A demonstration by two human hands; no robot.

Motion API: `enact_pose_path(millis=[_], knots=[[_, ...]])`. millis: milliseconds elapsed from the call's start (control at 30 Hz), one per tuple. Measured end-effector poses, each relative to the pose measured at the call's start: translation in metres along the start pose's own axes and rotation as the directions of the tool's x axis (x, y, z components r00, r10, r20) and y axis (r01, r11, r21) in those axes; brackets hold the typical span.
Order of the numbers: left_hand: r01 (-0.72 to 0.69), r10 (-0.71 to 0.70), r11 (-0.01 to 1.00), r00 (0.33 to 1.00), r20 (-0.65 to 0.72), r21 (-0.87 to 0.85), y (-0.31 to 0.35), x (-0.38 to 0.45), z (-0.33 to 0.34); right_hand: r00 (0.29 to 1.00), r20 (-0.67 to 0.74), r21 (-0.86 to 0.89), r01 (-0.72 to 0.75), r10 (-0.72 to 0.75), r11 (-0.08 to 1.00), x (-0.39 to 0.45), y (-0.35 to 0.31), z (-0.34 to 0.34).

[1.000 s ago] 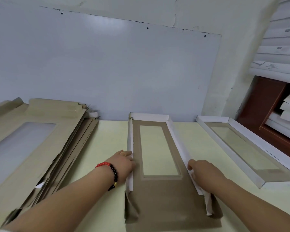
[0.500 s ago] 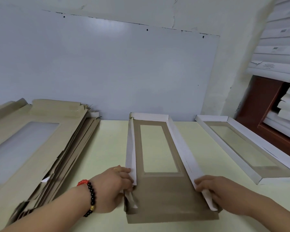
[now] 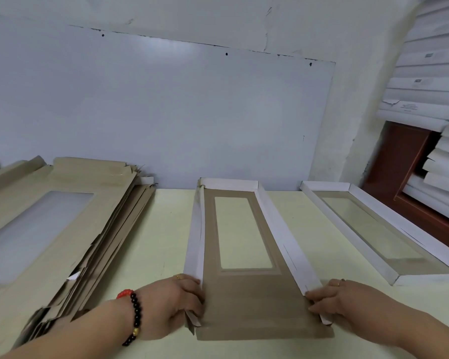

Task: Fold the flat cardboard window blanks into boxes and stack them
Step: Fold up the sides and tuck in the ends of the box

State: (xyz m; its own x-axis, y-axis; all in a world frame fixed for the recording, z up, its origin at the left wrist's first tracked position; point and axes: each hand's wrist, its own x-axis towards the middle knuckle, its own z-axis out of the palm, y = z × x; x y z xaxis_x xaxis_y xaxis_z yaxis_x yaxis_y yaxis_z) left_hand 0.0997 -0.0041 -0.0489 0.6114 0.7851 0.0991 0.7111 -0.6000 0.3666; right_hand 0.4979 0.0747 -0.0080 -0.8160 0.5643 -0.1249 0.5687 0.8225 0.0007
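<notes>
blank in hand: the window blank (image 3: 246,255) you're folding lies flat on the table (image 3: 166,229) right between your two hands, brown inside face up, window toward the far end.

walls: both long white side walls are up, and the far end wall looks closed too. The near end is the bit left, its flap lies flat on the table by your wrists.

left hand: your left hand (image 3: 176,304) is pinching the near end of the left wall, fingers curled round it, with a small white corner tab poking out just under your thumb.

right hand: your right hand (image 3: 340,299) is doing the same on the right wall, fingertips pinched on its near end, another tab showing just below them.

progress: I'd say this box is most of the way there. You probably want to tuck those two corner tabs in and fold the near flap up over them.

done pile: one finished box (image 3: 373,229) sits out past your right hand, open side up. Only one that I can see, so the stack is barely started.

still to go: a thick pile of flat blanks (image 3: 62,229) out past your left hand, so loads left.

further out: white stacked boxes (image 3: 425,73) up high on the right, can't tell if they're part of this job.
</notes>
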Motion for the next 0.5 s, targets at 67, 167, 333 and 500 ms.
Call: enact_pose_path(millis=[67,167,333,500], knots=[[0.057,-0.057,0.993,0.998,-0.007,-0.102,0.0013,0.0003,-0.0012,1.0,0.0,0.037,0.027,-0.027,0.999,-0.0009,0.0076,0.0067],[0.112,-0.114,0.984,0.994,-0.003,-0.14,0.0051,0.0037,-0.0031,1.0,-0.007,0.038,0.019,-0.019,0.999,0.0011,0.0112,0.0079],[0.1,-0.1,0.995,0.995,-0.016,0.005,0.007,0.0064,0.0031,1.0,-0.001,0.001,-0.008,0.008,1.0,0.0019,0.0064,0.0066],[0.108,-0.108,0.993,0.994,-0.016,-0.039,0.0071,0.006,0.0022,0.998,0.063,0.0,0.005,-0.005,1.0,0.0054,0.0058,0.0043]])
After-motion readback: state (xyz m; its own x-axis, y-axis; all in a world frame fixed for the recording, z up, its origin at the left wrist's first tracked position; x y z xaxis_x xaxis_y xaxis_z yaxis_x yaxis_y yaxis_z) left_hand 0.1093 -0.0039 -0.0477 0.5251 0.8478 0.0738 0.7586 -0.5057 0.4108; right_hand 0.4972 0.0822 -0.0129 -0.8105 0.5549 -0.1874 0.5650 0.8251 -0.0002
